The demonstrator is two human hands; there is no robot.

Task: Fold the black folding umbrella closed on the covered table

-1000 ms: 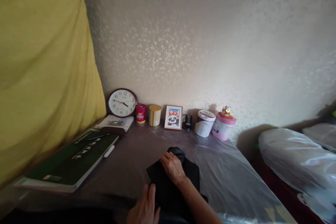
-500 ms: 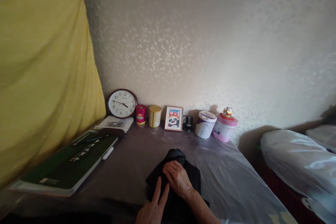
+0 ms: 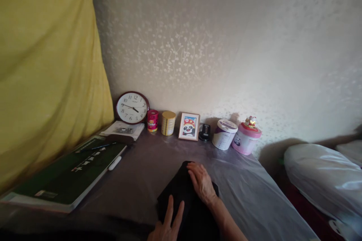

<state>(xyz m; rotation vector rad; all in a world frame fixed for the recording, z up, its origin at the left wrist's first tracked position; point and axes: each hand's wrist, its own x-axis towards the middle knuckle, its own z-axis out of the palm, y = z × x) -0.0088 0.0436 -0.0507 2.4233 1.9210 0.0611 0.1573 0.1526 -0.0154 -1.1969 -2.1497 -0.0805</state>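
A folded piece of black cloth, which looks like a garment, lies at the front middle of the table. My right hand rests palm down on its far right edge, fingers stretched out and pressing it flat. Nearer to me, my left hand touches the left part of the cloth. Its index and middle fingers are spread in a V, while the lower hand runs out of the frame. Neither hand grips anything. Dark shadow hides the cloth's near end.
A green book with a pen on it lies left, a white marker beside it. Along the wall stand a clock, a pink tin, a yellow tin, a picture frame and two tubs.
My right hand has slid away from me and to the right, and the raised far end of the cloth now lies flatter. My left hand stays nearly in place. The view has shifted slightly.
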